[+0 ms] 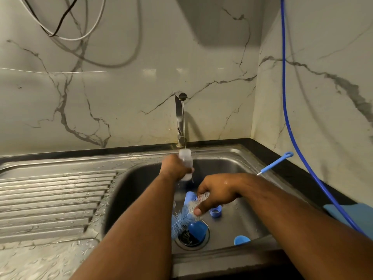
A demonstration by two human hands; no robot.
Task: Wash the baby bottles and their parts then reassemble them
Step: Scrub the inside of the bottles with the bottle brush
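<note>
Head: left fingers (190,170) wrap bottle (185,156) under tap (179,118); right fingers (199,211) pinch brush (180,218).

Covering mid of bottle (185,155) w/ left hand (174,168); burying brush (180,217) handle inside right hand (217,196); cropping cloth (343,212) at rt edge; half-hiding cap (241,240) under forearm.

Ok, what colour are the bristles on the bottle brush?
Blue and white; the bottle brush shows best in the head view.
</note>
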